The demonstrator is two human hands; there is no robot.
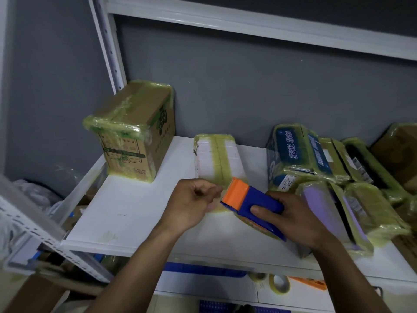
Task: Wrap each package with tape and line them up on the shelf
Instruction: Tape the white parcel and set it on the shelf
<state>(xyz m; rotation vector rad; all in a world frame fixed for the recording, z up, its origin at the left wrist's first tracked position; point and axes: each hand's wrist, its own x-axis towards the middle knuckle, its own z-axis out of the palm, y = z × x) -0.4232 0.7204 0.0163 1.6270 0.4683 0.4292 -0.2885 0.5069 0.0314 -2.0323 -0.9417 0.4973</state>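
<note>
The right hand (286, 215) is clamped round the blue-and-orange plastic tape dispenser (252, 204), thumb pressed on its blue side. It holds the tool over the near end of the flat white package (216, 159). The left hand (194, 199) sits just left of the dispenser's orange nose, fingers curled in and thumb against forefinger. I cannot tell from here whether it pinches a loose tape end.

What counts is the lie of that white package. Its long axis runs straight away from the person toward the grey wall, and a yellowish tape strip (220, 161) already lies down its middle on that line. The package stretches ahead of both hands, with its near end hidden beneath them. The dispenser's nose points up that axis, so I would judge that any fresh band is drawn by the right hand while the left steadies.

Left of the white package stands a taped brown cardboard box (133, 132). To its right sit a blue printed package (293, 152) and a purple one (327, 211), all on the white shelf (135, 211).
</note>
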